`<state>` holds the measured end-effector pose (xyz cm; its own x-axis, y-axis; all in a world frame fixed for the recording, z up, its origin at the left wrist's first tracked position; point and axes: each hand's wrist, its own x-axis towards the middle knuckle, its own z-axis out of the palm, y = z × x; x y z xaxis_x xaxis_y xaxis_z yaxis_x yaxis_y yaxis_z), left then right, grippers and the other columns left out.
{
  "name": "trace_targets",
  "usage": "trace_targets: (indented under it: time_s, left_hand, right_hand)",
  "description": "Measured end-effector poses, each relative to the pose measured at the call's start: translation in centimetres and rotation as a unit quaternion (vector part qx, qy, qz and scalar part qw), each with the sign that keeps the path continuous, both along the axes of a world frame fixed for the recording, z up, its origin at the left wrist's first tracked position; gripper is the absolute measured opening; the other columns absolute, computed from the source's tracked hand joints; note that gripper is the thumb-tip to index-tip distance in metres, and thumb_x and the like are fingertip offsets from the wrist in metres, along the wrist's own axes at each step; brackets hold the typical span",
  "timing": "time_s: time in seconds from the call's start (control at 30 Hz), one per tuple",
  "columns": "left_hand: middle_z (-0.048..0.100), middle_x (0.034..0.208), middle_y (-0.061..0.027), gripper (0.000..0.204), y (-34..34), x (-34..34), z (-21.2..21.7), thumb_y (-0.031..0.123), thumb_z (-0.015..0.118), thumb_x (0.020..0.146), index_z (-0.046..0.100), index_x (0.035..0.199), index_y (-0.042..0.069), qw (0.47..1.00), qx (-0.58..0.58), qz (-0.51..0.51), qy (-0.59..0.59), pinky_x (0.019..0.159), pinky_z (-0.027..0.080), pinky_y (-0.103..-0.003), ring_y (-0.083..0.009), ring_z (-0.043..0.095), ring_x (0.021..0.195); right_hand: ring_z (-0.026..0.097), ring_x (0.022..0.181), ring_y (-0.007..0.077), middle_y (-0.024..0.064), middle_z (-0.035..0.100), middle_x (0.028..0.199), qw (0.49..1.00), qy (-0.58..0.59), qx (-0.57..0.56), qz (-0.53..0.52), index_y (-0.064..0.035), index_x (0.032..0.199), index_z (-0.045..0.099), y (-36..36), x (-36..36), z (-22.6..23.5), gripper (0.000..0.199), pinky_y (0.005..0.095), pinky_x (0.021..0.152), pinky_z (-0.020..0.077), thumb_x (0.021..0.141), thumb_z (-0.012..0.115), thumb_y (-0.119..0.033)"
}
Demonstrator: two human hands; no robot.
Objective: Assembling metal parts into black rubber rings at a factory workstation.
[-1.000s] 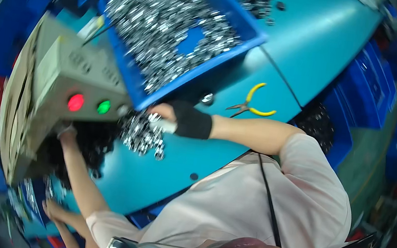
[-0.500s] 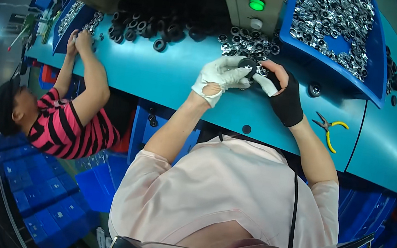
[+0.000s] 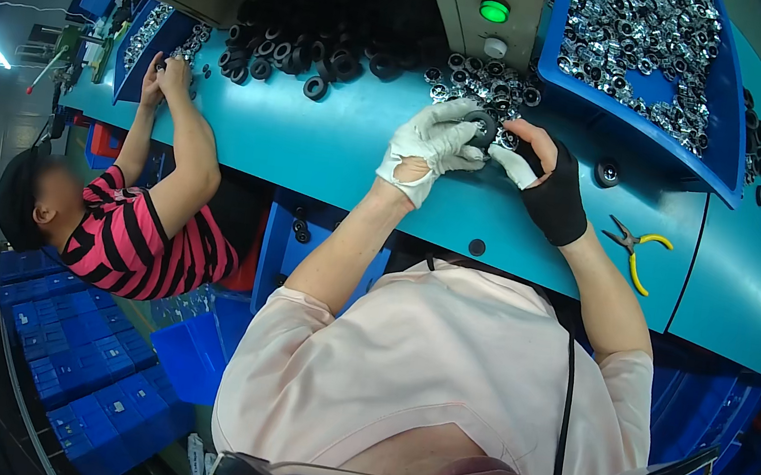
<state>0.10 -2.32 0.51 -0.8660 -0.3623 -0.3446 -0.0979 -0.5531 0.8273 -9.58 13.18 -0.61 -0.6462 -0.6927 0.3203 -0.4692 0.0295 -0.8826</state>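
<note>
My left hand (image 3: 431, 148), in a white glove with a hole near the wrist, pinches a black rubber tyre (image 3: 482, 130) above the bench. Close beside it, my right hand (image 3: 547, 178) wears a black fingerless glove with a white cover on the thumb. Its thumb and forefinger close around a shiny chrome wheel hub (image 3: 508, 139), partly hidden by the fingers. Just beyond both hands lies a heap of chrome hubs (image 3: 482, 83), some with black rims. One black-rimmed wheel (image 3: 606, 172) rests alone to the right of my right hand.
Black tyres (image 3: 317, 66) are heaped at the back left. A blue bin (image 3: 731, 168) of chrome hubs stands at the right, near yellow-handled pliers (image 3: 634, 247). A small black disc (image 3: 476, 247) lies near the bench's front edge. A co-worker (image 3: 149, 245) works at the left.
The tyre in my left hand has turned, so its ring face shows more. My hands stay close together. The whole view has shifted slightly.
</note>
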Motion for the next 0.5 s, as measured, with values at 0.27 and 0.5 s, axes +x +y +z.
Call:
trace_targets:
  time_s: [0.27, 0.5]
  left_hand:
    - [0.058, 0.103, -0.0075, 0.038, 1.4, 0.5, -0.4, 0.021, 0.051, 0.094, 0.048, 0.123, -0.004, 0.999, 0.017, -0.028, 0.039, 0.082, 0.051, -0.032, -0.0201, 0.060, 0.088]
    - [0.059, 0.104, -0.0138, 0.038, 0.1, 0.4, -1.5, 0.028, 0.052, 0.093, 0.052, 0.115, -0.003, 0.972, 0.226, -0.019, 0.058, 0.081, 0.055, -0.037, -0.0253, 0.062, 0.090]
  right_hand:
    - [0.061, 0.087, 0.0236, 0.0119, 0.062, 0.099, 0.997, 0.027, -0.034, 0.069, -0.0034, 0.107, 0.061, -0.2, 0.2, 0.7, 0.033, 0.0291, 0.078, 0.0469, 0.075, 0.069, -0.003]
    - [0.061, 0.083, 0.0220, 0.0130, 0.063, 0.099, 0.999, -0.017, -0.036, 0.005, -0.0022, 0.107, 0.060, -0.1, -0.1, 0.3, 0.034, 0.0290, 0.074, 0.0485, 0.075, 0.070, -0.006]
